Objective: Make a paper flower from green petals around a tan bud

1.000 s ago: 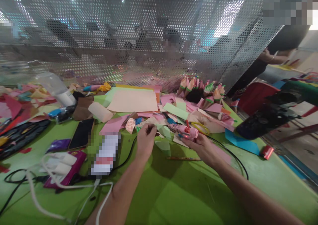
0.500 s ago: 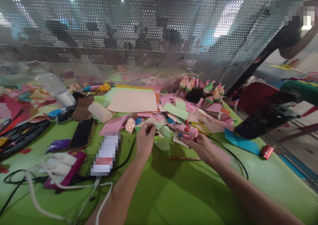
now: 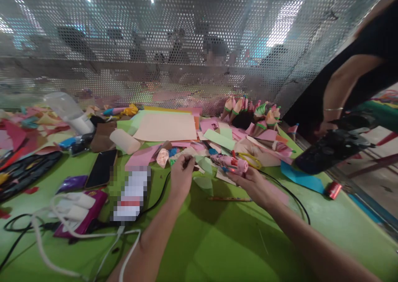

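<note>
A dark phone [image 3: 101, 169] lay on the green counter [image 3: 224, 240], left of the left hand [image 3: 182, 173], whose fingers formed a narrow pinch beside pale green paper [image 3: 205, 165]; whether they held anything could not be told. The right hand [image 3: 251, 183] gripped a pink tool [image 3: 239, 164] over the counter, with blue paper [image 3: 301, 178] and a red cylinder [image 3: 334, 190] farther right.

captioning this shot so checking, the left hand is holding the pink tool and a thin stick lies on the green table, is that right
Not quite: in the head view it is the right hand that holds the pink tool. A thin stick does lie on the green table.
</note>
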Demonstrator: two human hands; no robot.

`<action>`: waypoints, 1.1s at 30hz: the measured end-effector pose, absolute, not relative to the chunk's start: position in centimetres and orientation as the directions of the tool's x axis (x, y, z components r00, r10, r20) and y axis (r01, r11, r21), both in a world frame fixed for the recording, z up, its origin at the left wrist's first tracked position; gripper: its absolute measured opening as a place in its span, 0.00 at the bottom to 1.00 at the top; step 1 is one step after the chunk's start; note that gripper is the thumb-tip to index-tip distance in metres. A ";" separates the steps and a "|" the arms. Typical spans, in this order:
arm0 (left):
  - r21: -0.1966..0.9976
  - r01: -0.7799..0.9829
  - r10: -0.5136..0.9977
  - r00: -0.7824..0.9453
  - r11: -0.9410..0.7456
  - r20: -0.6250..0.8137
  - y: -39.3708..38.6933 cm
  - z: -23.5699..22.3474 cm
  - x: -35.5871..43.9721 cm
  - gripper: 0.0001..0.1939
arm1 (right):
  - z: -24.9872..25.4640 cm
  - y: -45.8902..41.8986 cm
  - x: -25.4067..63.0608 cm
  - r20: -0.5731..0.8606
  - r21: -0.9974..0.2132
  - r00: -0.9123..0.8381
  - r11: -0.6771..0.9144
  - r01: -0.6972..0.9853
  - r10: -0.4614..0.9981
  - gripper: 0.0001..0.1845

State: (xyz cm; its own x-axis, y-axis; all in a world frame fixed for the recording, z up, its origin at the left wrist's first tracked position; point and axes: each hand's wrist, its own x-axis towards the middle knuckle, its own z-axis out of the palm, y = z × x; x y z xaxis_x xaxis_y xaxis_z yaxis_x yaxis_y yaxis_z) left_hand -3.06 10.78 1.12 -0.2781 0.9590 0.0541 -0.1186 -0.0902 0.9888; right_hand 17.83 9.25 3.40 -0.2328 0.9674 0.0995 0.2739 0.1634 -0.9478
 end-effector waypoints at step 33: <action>0.985 -0.147 0.949 -0.312 -0.089 0.039 11.0 1.1 -3.4 0.12 | 2.8 9.6 18.0 0.056 -0.959 -0.178 0.102 0.265 0.982 0.21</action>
